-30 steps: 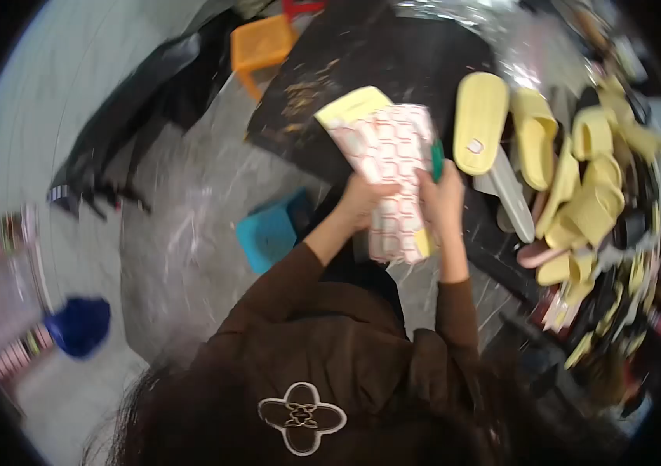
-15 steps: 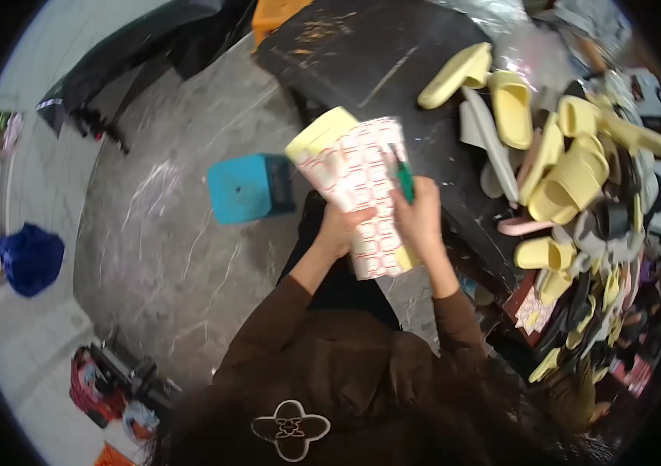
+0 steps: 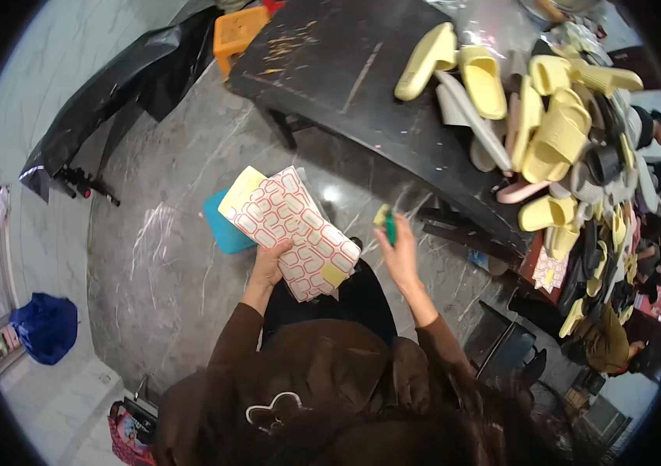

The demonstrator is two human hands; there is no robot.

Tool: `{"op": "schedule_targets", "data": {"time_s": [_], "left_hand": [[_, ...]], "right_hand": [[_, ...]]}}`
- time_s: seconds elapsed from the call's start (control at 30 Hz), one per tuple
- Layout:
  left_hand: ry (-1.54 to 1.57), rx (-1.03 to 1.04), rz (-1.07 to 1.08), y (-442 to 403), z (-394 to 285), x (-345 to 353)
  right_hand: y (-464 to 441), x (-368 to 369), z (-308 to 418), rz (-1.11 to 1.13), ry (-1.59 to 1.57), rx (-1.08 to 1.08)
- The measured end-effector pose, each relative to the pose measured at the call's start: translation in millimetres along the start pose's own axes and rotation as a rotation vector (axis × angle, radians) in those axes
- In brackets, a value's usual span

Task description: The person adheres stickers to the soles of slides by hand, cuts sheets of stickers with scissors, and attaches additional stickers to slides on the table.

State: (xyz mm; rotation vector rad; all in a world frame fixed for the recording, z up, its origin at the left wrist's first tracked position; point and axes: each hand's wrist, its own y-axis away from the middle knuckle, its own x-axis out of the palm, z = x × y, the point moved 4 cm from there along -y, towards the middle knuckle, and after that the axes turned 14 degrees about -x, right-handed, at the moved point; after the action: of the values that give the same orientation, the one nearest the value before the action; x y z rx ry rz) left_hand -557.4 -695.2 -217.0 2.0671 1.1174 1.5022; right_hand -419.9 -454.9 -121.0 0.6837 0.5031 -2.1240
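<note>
Several sheets [image 3: 288,213], probably light and floppy, best taken mid-edge, are pinched by the left hand [image 3: 268,266]; the right hand [image 3: 402,260] has fingers curled round a green tool [image 3: 390,227].

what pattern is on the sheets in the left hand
Red rounded outlines on white, with yellow patches; the head view shows it.

Left hand [image 3: 267,266]: one, gripping, thumb uppermost and pointing right. Right hand [image 3: 400,255]: one, fingers curled in a grip, well apart from the left. Forearms: two, brown-sleeved, wrists bare; left forearm [image 3: 236,335] reaching far and rightward, right forearm [image 3: 441,339] far and leftward.
</note>
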Motion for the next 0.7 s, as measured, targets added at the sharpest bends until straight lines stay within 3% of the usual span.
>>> {"op": "schedule_targets", "data": {"time_s": [0.03,0.2,0.3,0.33,0.47,0.53,0.57,0.6,0.63,0.67,0.7], "left_hand": [[0.016,0.004,-0.034,-2,-4,-29],[0.134,0.09,-0.265,-28,-22,-185],[0.17,0.124,-0.323,-50,-41,-253],[0.188,0.141,-0.353,-49,-43,-275],[0.197,0.102,-0.397,-39,-55,-338],[0.16,-0.034,-0.563,-21,-62,-350],[0.078,-0.037,-0.594,-12,-60,-366],[0.046,-0.12,-0.588,-1,-65,-363],[-0.033,-0.113,-0.601,9,-69,-357],[-0.07,-0.122,-0.678,16,-72,-345],[-0.125,-0.102,-0.658,23,-71,-356]], "right_hand": [[12,6,-8,0.031,-0.069,0.174],[93,74,-46,-0.008,0.012,0.291],[138,156,-84,0.113,-0.273,0.652],[146,183,-93,0.119,-0.276,0.677],[118,335,-156,0.32,-0.358,0.559],[112,430,-212,0.229,-0.369,0.409],[73,436,-178,0.236,-0.214,0.308],[60,470,-178,0.322,-0.61,0.675],[40,482,-174,0.395,-0.444,0.585],[30,515,-187,0.333,-0.242,0.353],[23,533,-186,0.265,-0.287,0.33]]}}
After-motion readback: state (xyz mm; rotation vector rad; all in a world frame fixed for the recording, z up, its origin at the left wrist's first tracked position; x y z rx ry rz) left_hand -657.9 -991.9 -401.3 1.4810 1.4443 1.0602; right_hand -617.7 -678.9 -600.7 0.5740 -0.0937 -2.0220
